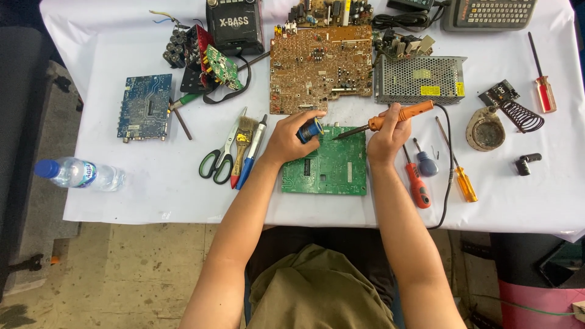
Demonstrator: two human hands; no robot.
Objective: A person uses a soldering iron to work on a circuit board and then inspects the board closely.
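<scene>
Right hand (385, 139) grip clenched round orange-handled soldering iron (390, 120), tip over top edge of green rectangular circuit board (332, 166) on white-covered worktop (122, 176). Left hand (286, 141) grasps small blue solder spool (311, 130), just beside tip.

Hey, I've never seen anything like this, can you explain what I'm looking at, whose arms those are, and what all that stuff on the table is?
This is one picture from a camera worn on a person's head, looking down at their own bare arms. There is no machine.

The right hand holds an orange soldering iron, its tip over a green circuit board. The left hand has a small blue spool in its grip.

On the white-covered table lie a brown circuit board, a blue circuit board, green-handled scissors, screwdrivers, a metal mesh box and a water bottle.
</scene>
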